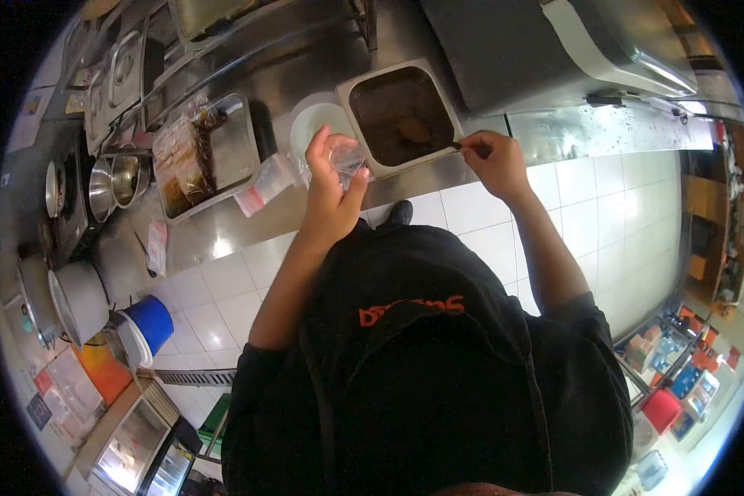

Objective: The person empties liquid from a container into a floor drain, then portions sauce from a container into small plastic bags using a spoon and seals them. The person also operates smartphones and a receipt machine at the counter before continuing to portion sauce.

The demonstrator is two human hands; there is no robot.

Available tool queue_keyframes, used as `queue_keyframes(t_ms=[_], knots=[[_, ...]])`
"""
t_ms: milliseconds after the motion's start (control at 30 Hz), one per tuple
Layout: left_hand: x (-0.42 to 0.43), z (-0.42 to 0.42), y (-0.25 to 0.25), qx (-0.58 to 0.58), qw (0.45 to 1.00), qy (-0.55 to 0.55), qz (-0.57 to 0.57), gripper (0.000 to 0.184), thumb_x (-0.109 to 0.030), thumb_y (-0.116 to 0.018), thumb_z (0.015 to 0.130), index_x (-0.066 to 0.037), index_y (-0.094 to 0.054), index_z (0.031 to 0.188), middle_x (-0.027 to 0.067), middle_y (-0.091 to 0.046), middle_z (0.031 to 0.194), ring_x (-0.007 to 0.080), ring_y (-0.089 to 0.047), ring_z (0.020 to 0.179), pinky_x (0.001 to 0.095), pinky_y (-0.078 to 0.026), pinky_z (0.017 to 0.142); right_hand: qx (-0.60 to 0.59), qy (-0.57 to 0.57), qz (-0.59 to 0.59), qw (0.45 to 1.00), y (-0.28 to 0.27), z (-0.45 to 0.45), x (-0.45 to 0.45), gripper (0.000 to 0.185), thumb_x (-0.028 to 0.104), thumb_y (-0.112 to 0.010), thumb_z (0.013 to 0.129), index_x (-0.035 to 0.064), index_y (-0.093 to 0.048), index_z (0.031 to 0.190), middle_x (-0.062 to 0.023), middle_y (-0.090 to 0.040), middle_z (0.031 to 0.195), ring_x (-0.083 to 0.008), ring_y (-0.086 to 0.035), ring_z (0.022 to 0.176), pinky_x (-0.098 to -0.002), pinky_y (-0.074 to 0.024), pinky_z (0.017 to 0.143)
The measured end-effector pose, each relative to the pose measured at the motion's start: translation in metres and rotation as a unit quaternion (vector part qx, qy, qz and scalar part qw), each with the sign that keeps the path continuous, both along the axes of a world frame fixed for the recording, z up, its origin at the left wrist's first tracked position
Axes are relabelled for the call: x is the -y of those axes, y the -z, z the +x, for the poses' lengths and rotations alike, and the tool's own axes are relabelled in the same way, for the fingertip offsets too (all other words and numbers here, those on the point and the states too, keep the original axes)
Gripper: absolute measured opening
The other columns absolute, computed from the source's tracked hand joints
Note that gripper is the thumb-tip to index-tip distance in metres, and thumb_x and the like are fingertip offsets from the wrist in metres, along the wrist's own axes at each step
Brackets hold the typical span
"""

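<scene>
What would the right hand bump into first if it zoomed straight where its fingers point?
Probably the rim of the metal pan with dark liquid, just beyond the fingertips of the right hand. From above, I can't tell whether the hand is high enough to pass over it.

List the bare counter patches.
Front strip between the tray and counter edge; strip right of the right hand, below the grey appliance. Crowded: around the white bowl, hemmed by the pan, plastic bag and left hand.
</scene>
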State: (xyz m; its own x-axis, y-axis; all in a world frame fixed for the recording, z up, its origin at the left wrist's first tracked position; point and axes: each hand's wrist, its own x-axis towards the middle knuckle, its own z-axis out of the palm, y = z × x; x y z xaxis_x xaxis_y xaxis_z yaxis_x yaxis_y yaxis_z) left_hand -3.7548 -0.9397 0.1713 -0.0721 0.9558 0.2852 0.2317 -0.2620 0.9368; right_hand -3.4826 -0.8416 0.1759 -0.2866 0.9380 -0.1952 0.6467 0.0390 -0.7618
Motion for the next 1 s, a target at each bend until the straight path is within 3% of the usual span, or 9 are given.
queue_keyframes(t_ms=[233,433,600,700,900,1000], knots=[[-0.021,0.010,-0.009,0.010,0.999,0.032,0.021,0.073,-0.002,-0.057,0.091,-0.005,-0.009,0.146,0.0172,-0.048,0.125,0.0261,-0.050,0.117,0.0422,-0.035,0.105,-0.072,0.041,0.033,0.996,-0.041,-0.006,0.002,0.015,0.010,-0.072,0.080,0.0014,-0.072,0.093,-0.0140,-0.070,0.086,-0.0193,-0.067,0.074,-0.0306,-0.0521,0.067],[-0.034,0.026,-0.025,0.048,0.998,0.041,0.031,0.075,-0.005,-0.057,0.094,-0.006,-0.005,0.148,0.0187,-0.046,0.129,0.0268,-0.049,0.120,0.0411,-0.037,0.105,-0.097,-0.018,0.162,0.982,-0.103,-0.029,0.010,0.012,0.004,-0.073,0.078,0.0013,-0.073,0.090,-0.0107,-0.068,0.081,-0.0179,-0.066,0.070,-0.0288,-0.0515,0.063],[-0.043,0.034,-0.028,0.084,0.993,0.047,0.068,0.078,-0.006,-0.058,0.095,-0.009,0.000,0.148,0.0206,-0.043,0.134,0.0289,-0.047,0.126,0.0419,-0.037,0.106,-0.087,-0.071,0.321,0.940,-0.108,-0.039,0.014,0.011,-0.002,-0.074,0.073,0.0032,-0.071,0.083,-0.0096,-0.066,0.080,-0.0203,-0.066,0.072,-0.0311,-0.0523,0.061],[-0.045,0.040,-0.031,0.161,0.980,0.057,0.100,0.080,-0.007,-0.059,0.095,-0.012,0.001,0.148,0.0192,-0.046,0.131,0.0281,-0.050,0.122,0.0414,-0.038,0.105,-0.055,-0.096,0.393,0.913,-0.103,-0.039,0.015,0.015,-0.005,-0.074,0.068,0.0042,-0.070,0.080,-0.0090,-0.066,0.080,-0.0222,-0.066,0.071,-0.0314,-0.0529,0.061],[-0.039,0.037,-0.030,0.152,0.984,0.060,0.068,0.083,-0.007,-0.061,0.094,-0.013,0.002,0.148,0.0185,-0.049,0.127,0.0235,-0.052,0.114,0.0398,-0.039,0.103,-0.081,-0.134,0.484,0.861,-0.103,-0.040,0.010,0.021,-0.008,-0.075,0.062,0.0033,-0.068,0.079,-0.0081,-0.067,0.081,-0.0226,-0.066,0.071,-0.0315,-0.0531,0.061],[-0.040,0.034,-0.029,0.088,0.992,0.047,0.082,0.083,-0.005,-0.060,0.094,-0.013,0.002,0.148,0.0186,-0.049,0.127,0.0236,-0.052,0.114,0.0398,-0.039,0.102,-0.084,-0.144,0.489,0.856,-0.099,-0.038,0.009,0.020,-0.008,-0.075,0.063,0.0032,-0.068,0.079,-0.0088,-0.067,0.081,-0.0225,-0.066,0.071,-0.0311,-0.0533,0.061]])
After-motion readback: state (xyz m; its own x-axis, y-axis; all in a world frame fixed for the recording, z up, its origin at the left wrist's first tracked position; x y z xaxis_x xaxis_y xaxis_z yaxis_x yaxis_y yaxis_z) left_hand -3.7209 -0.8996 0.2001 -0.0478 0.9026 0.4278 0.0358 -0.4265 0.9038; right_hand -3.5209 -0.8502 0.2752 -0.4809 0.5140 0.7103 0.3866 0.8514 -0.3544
